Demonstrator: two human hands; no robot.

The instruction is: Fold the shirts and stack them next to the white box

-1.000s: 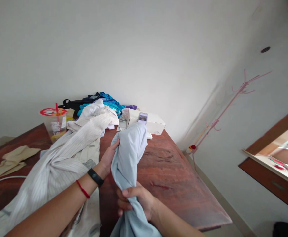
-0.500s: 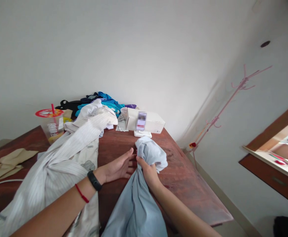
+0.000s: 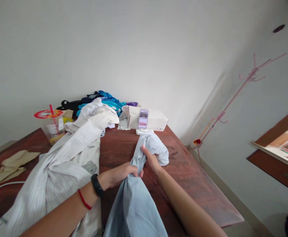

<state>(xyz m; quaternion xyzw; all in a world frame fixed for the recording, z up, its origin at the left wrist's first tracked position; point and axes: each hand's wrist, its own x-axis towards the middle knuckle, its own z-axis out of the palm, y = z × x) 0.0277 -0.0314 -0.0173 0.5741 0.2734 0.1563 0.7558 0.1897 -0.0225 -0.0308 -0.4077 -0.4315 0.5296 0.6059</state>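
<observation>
A light grey-blue cloth garment (image 3: 136, 204) hangs toward me over the near side of the table, its far end bunched up on the wood. My left hand (image 3: 126, 172), with a black band on the wrist, is closed around the gathered fabric midway along. Farther out, my right hand (image 3: 151, 159) grips the same garment near the bunched end, thumb on top and fingers partly hidden. What kind of garment it is I cannot make out. Left of it lies a white striped garment (image 3: 82, 135), draped over a pale patterned cloth (image 3: 92, 161).
The brown wooden table (image 3: 198, 194) reaches the wall. At its back are a pile of blue and dark clothes (image 3: 109, 100) and a white box (image 3: 156, 119). A plastic cup (image 3: 52, 128) and tan paper (image 3: 16, 164) lie left; a pink coat rack (image 3: 235, 93) stands right.
My left hand, open beside the garment before, has closed around its fabric nearer to me. The right hand still holds the far part. The view has shifted slightly.
</observation>
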